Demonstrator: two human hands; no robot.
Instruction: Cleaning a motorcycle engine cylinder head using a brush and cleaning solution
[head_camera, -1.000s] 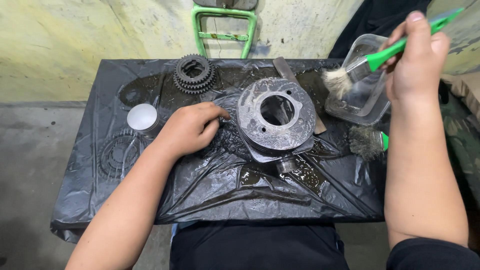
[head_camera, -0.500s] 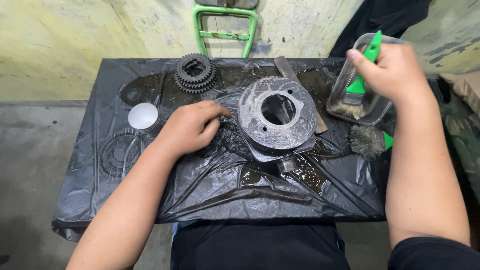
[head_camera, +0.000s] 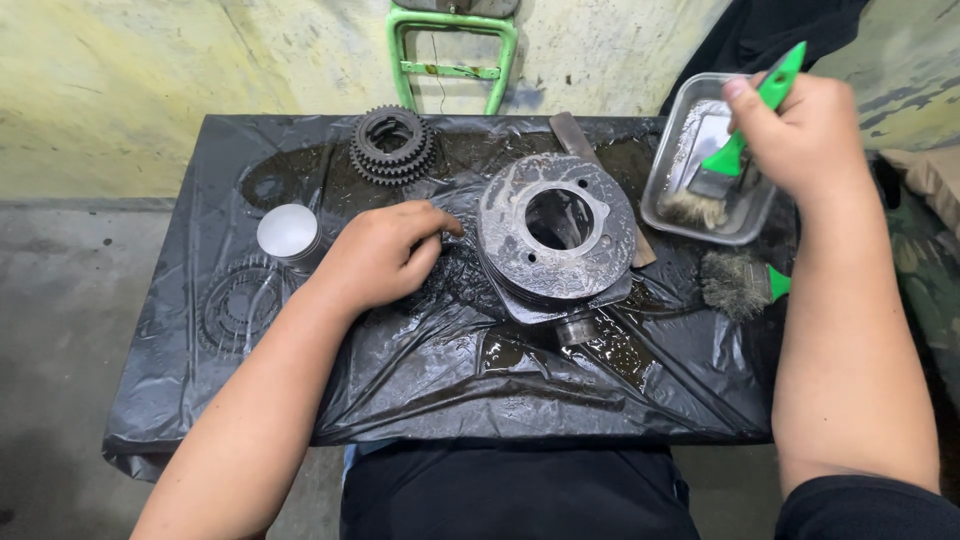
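Observation:
A round finned metal engine cylinder with a central bore stands on a table covered in wet black plastic sheet. My left hand rests on the sheet, fingers curled, touching the cylinder's left side. My right hand grips a green-handled brush whose bristles dip into a clear rectangular tray at the back right.
A stacked gear cluster sits at the back. A small silver cap and a flat gear lie at the left. A second green-handled brush lies right of the cylinder. A flat metal bar and a green frame are behind.
My right hand has lowered the brush from above the tray down into it. My left hand and the cylinder have not moved.

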